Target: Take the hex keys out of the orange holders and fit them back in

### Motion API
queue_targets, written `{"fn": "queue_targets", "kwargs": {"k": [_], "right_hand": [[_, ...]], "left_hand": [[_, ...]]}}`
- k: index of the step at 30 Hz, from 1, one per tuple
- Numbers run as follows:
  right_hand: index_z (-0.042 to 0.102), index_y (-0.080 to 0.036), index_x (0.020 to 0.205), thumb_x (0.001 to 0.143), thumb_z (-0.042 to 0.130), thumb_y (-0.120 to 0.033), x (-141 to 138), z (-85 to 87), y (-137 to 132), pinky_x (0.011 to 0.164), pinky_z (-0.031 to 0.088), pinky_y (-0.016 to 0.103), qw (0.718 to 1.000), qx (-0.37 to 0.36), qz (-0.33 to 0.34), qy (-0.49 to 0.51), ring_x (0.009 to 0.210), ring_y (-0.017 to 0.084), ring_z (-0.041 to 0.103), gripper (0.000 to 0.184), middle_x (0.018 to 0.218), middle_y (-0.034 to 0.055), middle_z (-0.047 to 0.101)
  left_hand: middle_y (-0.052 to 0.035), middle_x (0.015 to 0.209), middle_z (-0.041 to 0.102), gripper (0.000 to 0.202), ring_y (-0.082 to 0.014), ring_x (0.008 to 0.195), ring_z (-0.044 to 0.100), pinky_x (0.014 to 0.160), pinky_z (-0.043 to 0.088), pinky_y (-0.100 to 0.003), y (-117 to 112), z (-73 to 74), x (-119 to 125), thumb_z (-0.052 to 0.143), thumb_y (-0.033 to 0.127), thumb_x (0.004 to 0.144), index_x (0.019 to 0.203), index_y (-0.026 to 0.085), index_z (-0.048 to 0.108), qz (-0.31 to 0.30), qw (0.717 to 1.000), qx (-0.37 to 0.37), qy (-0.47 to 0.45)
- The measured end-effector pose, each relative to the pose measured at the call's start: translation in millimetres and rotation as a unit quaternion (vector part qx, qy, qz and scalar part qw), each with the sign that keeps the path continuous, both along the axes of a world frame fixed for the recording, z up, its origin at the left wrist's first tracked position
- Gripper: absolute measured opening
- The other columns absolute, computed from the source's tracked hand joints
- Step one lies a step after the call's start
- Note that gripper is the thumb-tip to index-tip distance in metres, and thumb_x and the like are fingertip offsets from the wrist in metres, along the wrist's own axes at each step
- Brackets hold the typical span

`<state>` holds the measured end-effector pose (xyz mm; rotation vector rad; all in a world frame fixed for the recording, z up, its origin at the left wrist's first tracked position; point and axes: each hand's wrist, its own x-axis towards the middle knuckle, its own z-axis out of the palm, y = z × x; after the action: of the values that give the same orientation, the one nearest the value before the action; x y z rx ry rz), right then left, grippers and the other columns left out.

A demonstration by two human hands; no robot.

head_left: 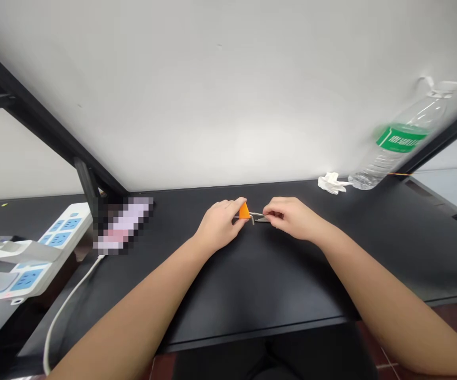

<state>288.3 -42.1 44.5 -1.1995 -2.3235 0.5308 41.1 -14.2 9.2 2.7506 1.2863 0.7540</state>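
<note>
At the far left I see a white power strip (40, 253) with plugs in it, and next to it a pixelated, flat object (125, 224) whose detail I cannot make out. A white cable (70, 301) runs from its near end in a curve toward me.

My left forearm comes in from the lower left and slants up and rightward across the black counter (252, 301). The left hand (222, 221) lies with its back upward, wrist nearly straight, fingers pointing right; its thumb on the near side and its fingers on the far side pinch a small orange piece (244, 211), which sits between my two hands, toward the wall side. At its right edge are thin metal rods (258, 214), one with a short end bent toward me. Whether they are seated in the orange piece I cannot tell.

The right hand (289, 216) faces the left one, fingers curled, thumb and fingertips closed on the rods' right ends. Its forearm slants in from the lower right corner.

Beyond, a crumpled tissue (332, 183) lies just beside the base of a clear bottle (398, 137) with a green label.
</note>
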Motion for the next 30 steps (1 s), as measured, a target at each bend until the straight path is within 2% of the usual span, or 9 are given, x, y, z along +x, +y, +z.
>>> {"fn": "queue_targets", "kwargs": {"k": [2, 5, 10, 13, 15, 18, 21, 24, 30], "right_hand": [[0.071, -0.019, 0.089, 0.093, 0.052, -0.014, 3.2, 0.7, 1.7, 0.073, 0.045, 0.028, 1.000, -0.018, 0.003, 0.019, 0.078, 0.014, 0.059, 0.021, 0.090, 0.0037, 0.066], [0.074, -0.021, 0.091, 0.094, 0.054, -0.021, 7.8, -3.0, 6.7, 0.071, 0.048, 0.028, 0.993, -0.095, -0.008, 0.063, 0.075, 0.014, 0.062, 0.020, 0.093, 0.0032, 0.068], [0.069, -0.021, 0.093, 0.091, 0.065, -0.036, -9.6, -20.9, 9.5, 0.059, 0.049, 0.027, 0.946, -0.261, -0.030, 0.190, 0.066, 0.014, 0.061, 0.016, 0.082, 0.0009, 0.068], [0.057, -0.022, 0.089, 0.088, 0.070, -0.037, -27.5, -28.2, 6.1, 0.056, 0.049, 0.026, 0.925, -0.261, -0.052, 0.271, 0.062, 0.014, 0.059, 0.019, 0.074, -0.0019, 0.065], [0.055, -0.022, 0.090, 0.087, 0.072, -0.038, -31.1, -27.2, 4.2, 0.057, 0.049, 0.026, 0.928, -0.231, -0.065, 0.284, 0.063, 0.014, 0.061, 0.023, 0.074, -0.0023, 0.064], [0.060, -0.022, 0.091, 0.093, 0.064, -0.039, -19.3, -19.0, 4.6, 0.061, 0.048, 0.028, 0.963, -0.165, -0.082, 0.196, 0.063, 0.014, 0.060, 0.018, 0.075, -0.0016, 0.064], [0.066, -0.020, 0.082, 0.094, 0.059, -0.027, 0.3, -12.4, 8.5, 0.068, 0.043, 0.029, 0.996, -0.047, -0.070, -0.006, 0.071, 0.014, 0.058, 0.016, 0.081, 0.0016, 0.064], [0.071, -0.019, 0.084, 0.091, 0.059, -0.019, 9.9, -13.5, 11.8, 0.068, 0.041, 0.028, 0.988, -0.050, -0.033, -0.140, 0.073, 0.014, 0.056, 0.013, 0.090, 0.0041, 0.063], [0.064, -0.019, 0.080, 0.083, 0.059, -0.014, -1.4, -16.7, 5.1, 0.061, 0.036, 0.026, 0.973, -0.067, -0.041, -0.218, 0.068, 0.014, 0.054, 0.008, 0.091, 0.0041, 0.063]], "left_hand": [[-0.0038, 0.099, 0.072, 0.038, -0.0209, 0.090, 0.068, 0.083, 0.050, -0.034, 0.5, -0.6, -1.0, 0.064, 0.028, 0.094, 0.131, 0.023, 0.056, -0.022, 1.000, 0.009, 0.005], [-0.0032, 0.101, 0.072, 0.038, -0.0206, 0.090, 0.067, 0.082, 0.050, -0.035, 0.4, -1.1, -1.3, 0.064, 0.029, 0.094, 0.130, 0.023, 0.055, -0.055, 0.998, 0.017, 0.010], [-0.0025, 0.097, 0.071, 0.026, -0.0187, 0.085, 0.065, 0.078, 0.047, -0.033, -3.4, 1.4, 3.0, 0.058, 0.033, 0.098, 0.121, 0.022, 0.057, -0.086, 0.996, 0.029, 0.016], [-0.0010, 0.090, 0.069, 0.014, -0.0174, 0.080, 0.063, 0.073, 0.044, -0.031, -5.3, 3.7, 5.4, 0.054, 0.032, 0.098, 0.107, 0.022, 0.059, -0.082, 0.996, 0.023, 0.028], [-0.0003, 0.089, 0.068, 0.015, -0.0172, 0.079, 0.063, 0.073, 0.043, -0.031, -5.4, 3.9, 5.4, 0.056, 0.031, 0.097, 0.109, 0.023, 0.058, -0.066, 0.997, 0.019, 0.032], [-0.0007, 0.093, 0.070, 0.028, -0.0187, 0.083, 0.064, 0.076, 0.044, -0.033, -4.3, 1.8, 3.5, 0.063, 0.032, 0.093, 0.119, 0.023, 0.057, -0.043, 0.998, 0.018, 0.035], [-0.0026, 0.095, 0.071, 0.038, -0.0210, 0.086, 0.063, 0.078, 0.045, -0.035, -3.1, -0.7, 1.8, 0.067, 0.038, 0.091, 0.124, 0.021, 0.057, -0.030, 0.999, 0.026, 0.033], [-0.0034, 0.096, 0.071, 0.039, -0.0216, 0.087, 0.062, 0.079, 0.045, -0.035, -2.4, -1.2, 1.7, 0.067, 0.038, 0.092, 0.126, 0.020, 0.057, -0.024, 0.999, 0.026, 0.035], [-0.0025, 0.091, 0.070, 0.040, -0.0214, 0.085, 0.061, 0.078, 0.044, -0.035, -0.8, -0.3, 1.7, 0.067, 0.037, 0.092, 0.127, 0.020, 0.057, -0.022, 0.999, 0.017, 0.040]]}}
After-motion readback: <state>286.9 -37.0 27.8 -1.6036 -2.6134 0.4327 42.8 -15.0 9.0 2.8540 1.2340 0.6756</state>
